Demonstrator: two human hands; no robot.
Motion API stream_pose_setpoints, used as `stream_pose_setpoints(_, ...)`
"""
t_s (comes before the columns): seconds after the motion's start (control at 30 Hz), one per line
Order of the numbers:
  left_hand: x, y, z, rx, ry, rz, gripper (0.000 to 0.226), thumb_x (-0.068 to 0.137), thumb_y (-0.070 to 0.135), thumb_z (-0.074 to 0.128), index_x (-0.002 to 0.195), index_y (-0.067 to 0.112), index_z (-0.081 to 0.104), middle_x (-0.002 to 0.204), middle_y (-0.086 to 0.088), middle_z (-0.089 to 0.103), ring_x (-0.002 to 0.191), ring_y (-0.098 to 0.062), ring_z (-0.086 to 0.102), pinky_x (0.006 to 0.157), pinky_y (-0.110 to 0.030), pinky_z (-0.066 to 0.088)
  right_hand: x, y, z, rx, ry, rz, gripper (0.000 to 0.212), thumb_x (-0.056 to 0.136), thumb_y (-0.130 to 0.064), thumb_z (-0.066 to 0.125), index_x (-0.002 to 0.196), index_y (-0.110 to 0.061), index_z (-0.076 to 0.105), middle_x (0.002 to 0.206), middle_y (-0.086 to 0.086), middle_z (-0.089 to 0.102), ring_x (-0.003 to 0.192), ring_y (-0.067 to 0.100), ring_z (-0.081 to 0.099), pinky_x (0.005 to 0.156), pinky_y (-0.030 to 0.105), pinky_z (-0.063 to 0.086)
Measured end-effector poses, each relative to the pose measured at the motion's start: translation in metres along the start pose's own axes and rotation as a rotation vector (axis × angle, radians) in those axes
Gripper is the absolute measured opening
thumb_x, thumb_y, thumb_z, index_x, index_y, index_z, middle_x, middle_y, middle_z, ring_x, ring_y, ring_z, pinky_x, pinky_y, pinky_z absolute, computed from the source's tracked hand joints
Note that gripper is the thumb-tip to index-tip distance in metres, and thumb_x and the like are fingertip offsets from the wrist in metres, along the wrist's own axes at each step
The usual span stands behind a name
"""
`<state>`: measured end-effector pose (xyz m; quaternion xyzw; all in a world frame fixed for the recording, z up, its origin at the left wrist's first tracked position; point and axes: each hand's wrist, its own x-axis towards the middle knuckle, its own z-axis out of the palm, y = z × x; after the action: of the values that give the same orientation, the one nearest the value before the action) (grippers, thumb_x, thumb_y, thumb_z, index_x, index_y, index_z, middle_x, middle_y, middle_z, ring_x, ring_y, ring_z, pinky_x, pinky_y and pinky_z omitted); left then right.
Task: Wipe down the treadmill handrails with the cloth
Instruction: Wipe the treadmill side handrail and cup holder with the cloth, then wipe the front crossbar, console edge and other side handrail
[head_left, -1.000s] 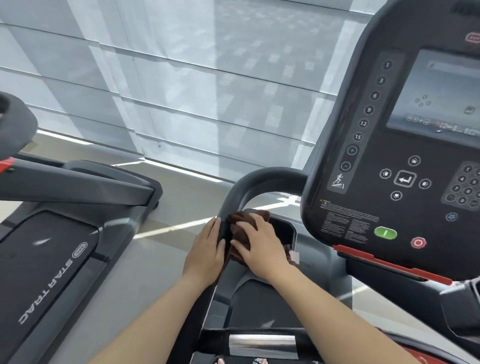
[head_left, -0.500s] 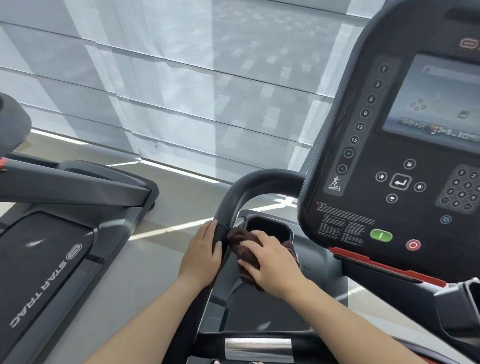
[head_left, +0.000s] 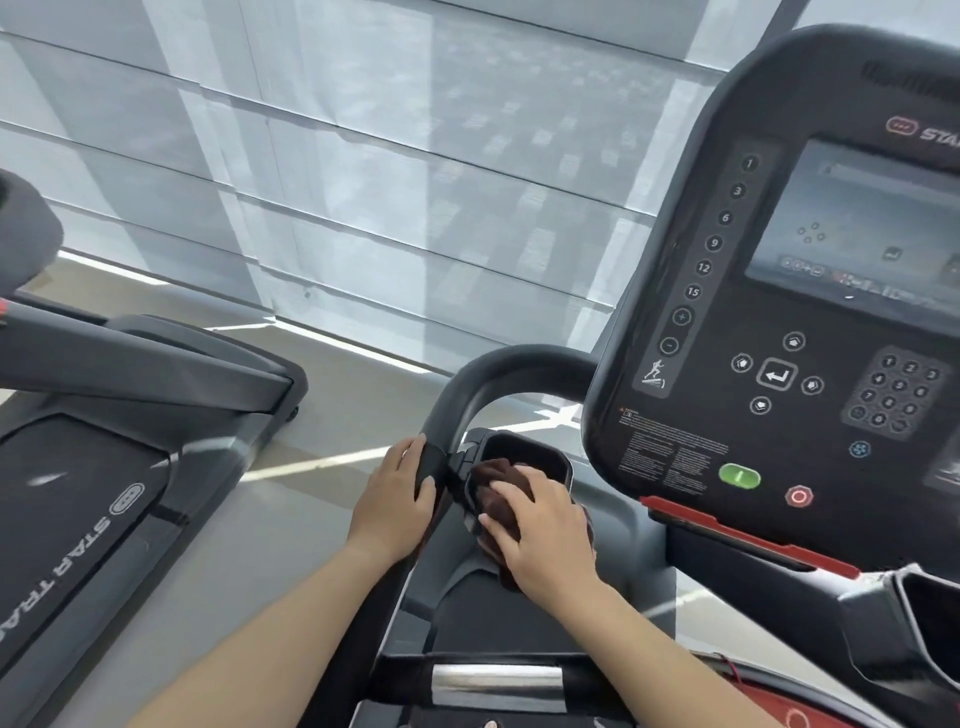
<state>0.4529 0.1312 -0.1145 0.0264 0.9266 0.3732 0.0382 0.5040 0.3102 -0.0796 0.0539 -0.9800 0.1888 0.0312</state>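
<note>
The treadmill's black left handrail curves up from below and bends right toward the console. My left hand wraps around the rail just under the bend. A dark brown cloth is bunched under my right hand, which presses it on the rim of the black cup holder just right of the rail. Most of the cloth is hidden by my fingers and palm.
The console with screen, keypad, green and red buttons looms at the right. A crossbar with a metal grip sensor lies near the bottom. A second treadmill stands on the left. Window blinds fill the background.
My right hand has slid the cloth off the handrail, down and right onto the cup holder edge. My left hand has kept its grip on the rail.
</note>
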Motion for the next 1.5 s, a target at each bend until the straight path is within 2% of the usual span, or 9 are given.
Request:
stream_pose_setpoints(0.27, -0.008, -0.009, -0.003, -0.13, -0.017, -0.002, 0.047, 0.095, 0.023, 0.04, 0.141, 0.021, 0.032, 0.148, -0.001, 0.033, 0.134, -0.017, 0.031, 0.11, -0.032, 0.026, -0.02, -0.004, 0.014, -0.254, -0.06, -0.201, 0.054, 0.07, -0.031, 0.076, 0.119, -0.036, 0.055, 0.136, 0.0, 0.05, 0.116, 0.029, 0.052, 0.074, 0.049, 0.051)
stream_pose_setpoints(0.47, -0.033, -0.021, -0.005, -0.155, -0.042, -0.07, 0.047, 0.095, 0.03, 0.038, 0.141, 0.028, 0.029, 0.146, -0.002, 0.038, 0.133, -0.02, 0.034, 0.109, -0.036, 0.029, -0.024, 0.013, -0.021, -0.039, -0.021, -0.027, 0.043, 0.087, -0.036, 0.06, 0.129, -0.031, 0.052, 0.146, -0.001, 0.039, 0.124, 0.03, 0.042, 0.093, 0.05, 0.043)
stream_pose_setpoints(0.57, -0.049, -0.021, -0.006, -0.11, -0.022, -0.108, 0.047, 0.095, 0.032, 0.037, 0.141, 0.028, 0.029, 0.145, -0.004, 0.04, 0.131, -0.022, 0.037, 0.108, -0.039, 0.032, -0.032, -0.004, -0.04, 0.05, -0.023, -0.075, 0.045, 0.09, -0.042, 0.054, 0.133, -0.031, 0.047, 0.144, -0.005, 0.036, 0.121, 0.026, 0.041, 0.096, 0.047, 0.042)
stream_pose_setpoints(0.67, -0.072, -0.02, -0.011, -0.077, -0.02, -0.139, 0.048, 0.095, 0.032, 0.037, 0.141, 0.029, 0.028, 0.144, -0.003, 0.041, 0.13, -0.022, 0.039, 0.107, -0.039, 0.033, -0.046, -0.032, -0.052, -0.002, -0.18, -0.17, 0.044, 0.091, -0.044, 0.05, 0.133, -0.032, 0.045, 0.143, -0.003, 0.036, 0.118, 0.028, 0.041, 0.095, 0.047, 0.041)
stream_pose_setpoints(0.83, -0.135, -0.027, -0.019, 0.002, 0.028, -0.223, 0.044, 0.095, 0.036, 0.033, 0.139, 0.036, 0.027, 0.139, 0.001, 0.047, 0.121, -0.02, 0.047, 0.095, -0.036, 0.04, -0.087, -0.064, -0.02, -0.297, -0.519, -0.284, 0.042, 0.091, -0.046, 0.048, 0.128, -0.025, 0.048, 0.131, 0.008, 0.044, 0.119, 0.035, 0.039, 0.096, 0.052, 0.031)
stream_pose_setpoints(1.03, -0.168, -0.016, -0.015, 0.215, 0.122, -0.269, 0.043, 0.096, 0.036, 0.026, 0.139, 0.035, 0.025, 0.121, -0.005, 0.056, 0.102, -0.027, 0.055, 0.078, -0.039, 0.045, -0.104, -0.048, -0.012, -0.304, -0.339, -0.344, 0.041, 0.087, -0.051, 0.05, 0.122, -0.029, 0.051, 0.122, 0.005, 0.051, 0.111, 0.033, 0.047, 0.09, 0.051, 0.034)
stream_pose_setpoints(1.17, -0.169, -0.02, -0.016, 0.234, 0.143, -0.253, 0.043, 0.096, 0.035, 0.028, 0.138, 0.031, 0.027, 0.122, -0.006, 0.056, 0.102, -0.028, 0.056, 0.079, -0.039, 0.046, -0.125, -0.022, -0.017, -0.348, -0.106, -0.367, 0.037, 0.061, -0.055, 0.074, 0.088, -0.032, 0.064, 0.093, 0.0, 0.065, 0.082, 0.027, 0.062, 0.064, 0.048, 0.048)
stream_pose_setpoints(1.3, -0.164, -0.019, -0.013, 0.173, 0.138, -0.231, 0.043, 0.095, 0.031, 0.03, 0.137, 0.025, 0.03, 0.123, -0.01, 0.054, 0.103, -0.03, 0.054, 0.082, -0.041, 0.044, -0.135, -0.019, -0.006, -0.35, -0.031, -0.334, 0.04, 0.061, -0.052, 0.076, 0.091, -0.03, 0.062, 0.1, 0.004, 0.065, 0.088, 0.029, 0.061, 0.073, 0.051, 0.049)
stream_pose_setpoints(1.5, -0.161, -0.02, -0.018, 0.107, 0.108, -0.223, 0.041, 0.095, 0.032, 0.028, 0.135, 0.024, 0.033, 0.121, -0.012, 0.053, 0.101, -0.031, 0.054, 0.084, -0.045, 0.046, -0.125, -0.068, 0.05, -0.459, -0.073, -0.388, 0.046, 0.057, -0.052, 0.077, 0.094, -0.027, 0.064, 0.1, 0.004, 0.065, 0.087, 0.026, 0.06, 0.079, 0.048, 0.051)
